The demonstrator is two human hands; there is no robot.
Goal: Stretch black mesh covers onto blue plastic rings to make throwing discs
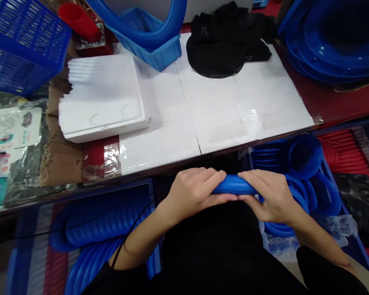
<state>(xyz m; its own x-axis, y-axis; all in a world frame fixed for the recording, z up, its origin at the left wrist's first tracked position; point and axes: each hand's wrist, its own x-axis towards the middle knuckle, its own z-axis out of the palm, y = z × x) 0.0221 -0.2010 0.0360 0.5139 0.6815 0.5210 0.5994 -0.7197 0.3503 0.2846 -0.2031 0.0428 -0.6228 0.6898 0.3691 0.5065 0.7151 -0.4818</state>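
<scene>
Both hands grip a smooth blue plastic tube-like piece (234, 184) in front of my body, just off the table's near edge. My left hand (199, 186) is closed around its left end, thumb below and fingers on top. On the right end, my right hand (269, 192) is closed in the same way. The fingertips of the two hands nearly meet along its lower side. Only the stretch between the hands shows, so I cannot tell whether it curves into a full ring.
White-covered table (215, 114) ahead bears a foam block (101, 94), a light-blue bin (160, 53) with large blue rings (160, 37) and black cloth (227, 41). Blue basins (335, 45) stand right. Crates of blue rings (104, 229) and blue parts (304, 159) flank me.
</scene>
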